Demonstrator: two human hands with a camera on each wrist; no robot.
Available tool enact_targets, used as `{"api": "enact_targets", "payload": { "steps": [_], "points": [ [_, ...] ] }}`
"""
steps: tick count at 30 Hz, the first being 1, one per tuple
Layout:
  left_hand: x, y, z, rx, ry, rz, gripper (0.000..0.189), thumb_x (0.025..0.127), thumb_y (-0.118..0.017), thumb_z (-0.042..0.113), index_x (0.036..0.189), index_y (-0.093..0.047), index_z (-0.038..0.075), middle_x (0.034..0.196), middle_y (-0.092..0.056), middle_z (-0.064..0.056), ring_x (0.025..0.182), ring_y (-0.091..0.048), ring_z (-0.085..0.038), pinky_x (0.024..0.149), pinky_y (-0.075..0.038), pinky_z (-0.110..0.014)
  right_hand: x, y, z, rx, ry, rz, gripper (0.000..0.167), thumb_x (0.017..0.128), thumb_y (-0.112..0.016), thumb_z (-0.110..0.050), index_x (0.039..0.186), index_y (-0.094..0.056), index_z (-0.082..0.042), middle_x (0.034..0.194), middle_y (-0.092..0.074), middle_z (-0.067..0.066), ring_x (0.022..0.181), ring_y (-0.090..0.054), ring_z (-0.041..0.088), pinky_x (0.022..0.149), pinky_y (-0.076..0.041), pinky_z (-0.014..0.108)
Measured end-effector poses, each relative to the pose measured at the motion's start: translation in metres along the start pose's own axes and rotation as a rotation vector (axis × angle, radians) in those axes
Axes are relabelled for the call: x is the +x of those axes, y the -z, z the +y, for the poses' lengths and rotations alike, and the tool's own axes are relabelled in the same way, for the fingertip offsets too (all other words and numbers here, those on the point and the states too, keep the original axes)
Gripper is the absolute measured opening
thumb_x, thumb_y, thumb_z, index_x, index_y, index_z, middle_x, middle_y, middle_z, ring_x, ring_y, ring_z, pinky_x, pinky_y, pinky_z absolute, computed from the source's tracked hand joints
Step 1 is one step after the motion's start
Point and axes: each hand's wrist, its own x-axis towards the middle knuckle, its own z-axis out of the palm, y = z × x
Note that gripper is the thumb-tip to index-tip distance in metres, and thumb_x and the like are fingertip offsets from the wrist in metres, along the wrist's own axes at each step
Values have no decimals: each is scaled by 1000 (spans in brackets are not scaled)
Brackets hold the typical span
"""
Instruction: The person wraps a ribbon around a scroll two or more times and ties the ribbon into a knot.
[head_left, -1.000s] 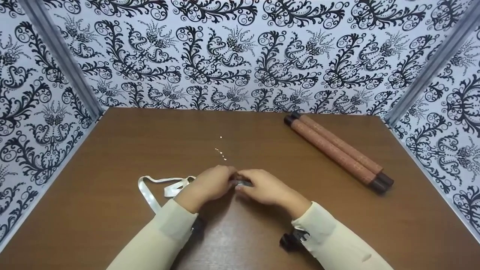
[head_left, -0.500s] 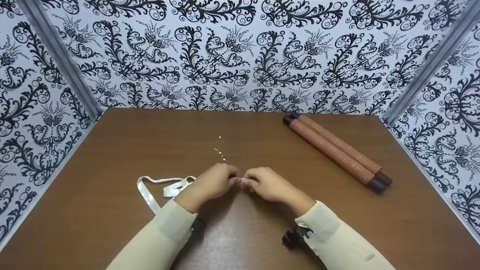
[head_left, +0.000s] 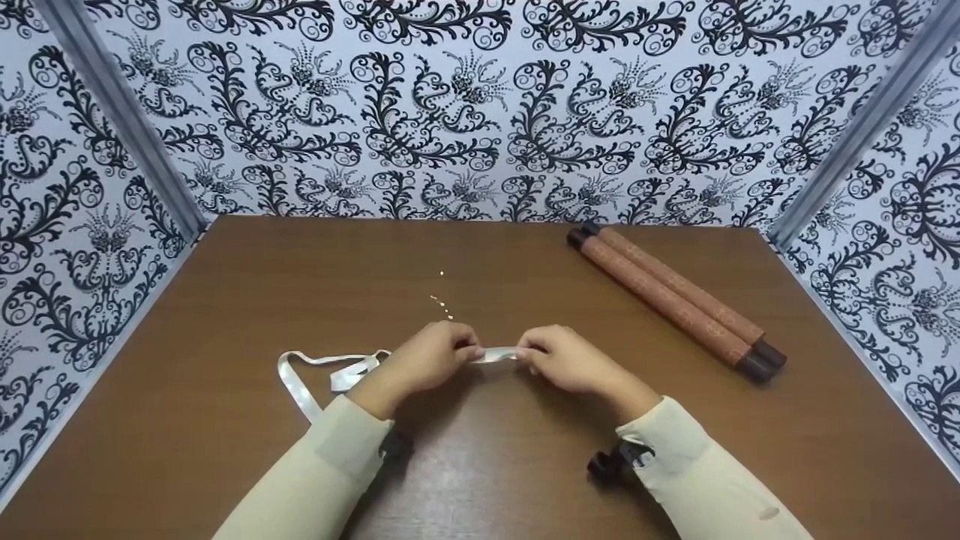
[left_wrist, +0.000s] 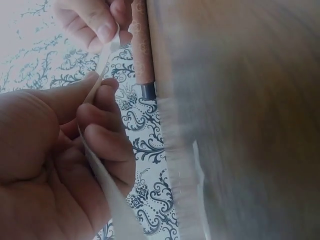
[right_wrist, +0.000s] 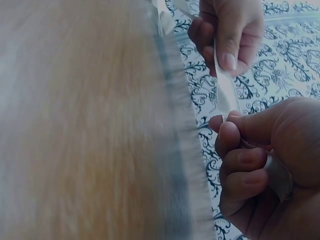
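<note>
A white satin ribbon point(head_left: 497, 355) stretches in a short span between my two hands, above the middle of the table. My left hand point(head_left: 431, 358) pinches it between thumb and fingers; in the left wrist view the ribbon point(left_wrist: 102, 172) runs on through the curled fingers and hangs down past the palm. My right hand point(head_left: 566, 360) pinches the other side of the span. In the right wrist view a ribbon end point(right_wrist: 278, 175) pokes out beneath its curled fingers. More ribbon point(head_left: 296, 386) lies in loose loops on the table, left of my left forearm.
Two rolls point(head_left: 675, 300) with reddish patterned covering and dark ends lie side by side, slanting across the right of the wooden table point(head_left: 315, 270). Several tiny white bits point(head_left: 442, 305) are scattered beyond my hands. Patterned black-and-white panels point(head_left: 465, 112) enclose the back and sides.
My hands were close together and have drawn apart, mostly by my right hand moving right. A span of ribbon now shows between them. The loops and rolls stay put.
</note>
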Motion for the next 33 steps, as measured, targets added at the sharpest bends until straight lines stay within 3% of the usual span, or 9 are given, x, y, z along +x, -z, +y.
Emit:
{"api": "enact_targets", "payload": {
  "steps": [4,17,26,33],
  "points": [
    [0,1,-2,-5,30,-11,13,101,-68,22,93,-74,13,86,-68,3,77,-55,-11,75,-49,-33,-5,7,8,-4,-7,9,19,103,-65,-19,91,-72,-6,71,-59,-5,64,-49,9,62,-41,26],
    [1,3,-10,27,16,17,15,99,-71,19,86,-71,11,83,-65,4,76,-54,-12,75,-48,-32,-30,32,47,-3,-77,27,23,103,-65,-20,86,-69,-6,69,-57,-4,63,-48,12,59,-40,26],
    [1,5,-16,34,47,41,10,99,-70,14,91,-73,10,83,-66,1,76,-54,-13,75,-48,-32,-40,49,70,-33,-148,-4,20,101,-63,-11,83,-68,-7,67,-55,-5,63,-47,12,59,-39,25],
    [0,10,-21,65,93,43,10,99,-69,13,91,-74,9,80,-67,0,71,-56,-13,70,-48,-30,-46,62,80,-48,-191,-9,24,101,-63,-13,78,-67,-7,64,-53,-6,61,-47,13,57,-39,26]
  ]
}}
